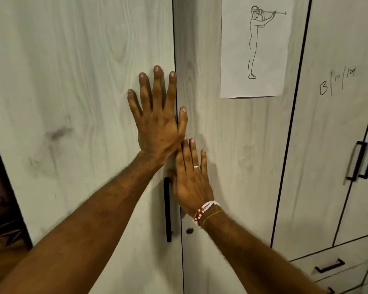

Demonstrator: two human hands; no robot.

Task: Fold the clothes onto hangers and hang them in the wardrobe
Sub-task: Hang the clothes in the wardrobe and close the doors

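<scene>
left hand (157,126) and right hand (191,179) flat on shut wardrobe (72,81), each grip released

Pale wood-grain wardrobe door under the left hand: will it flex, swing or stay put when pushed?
Probably stiff: the pale wood-grain wardrobe door looks like a flat rigid panel, unbowed under the flat left hand. It likely stays put when pushed, since it appears flush with the neighbouring door. Its slim black bar handle suggests it swings outward when pulled.

Single wide-angle view, worn on the head. It faces the wardrobe (83,81) doors at close range, pitched slightly downward. The door seam (174,39) runs near frame centre. A paper sheet (238,60) lies right of the seam, high in frame.
</scene>
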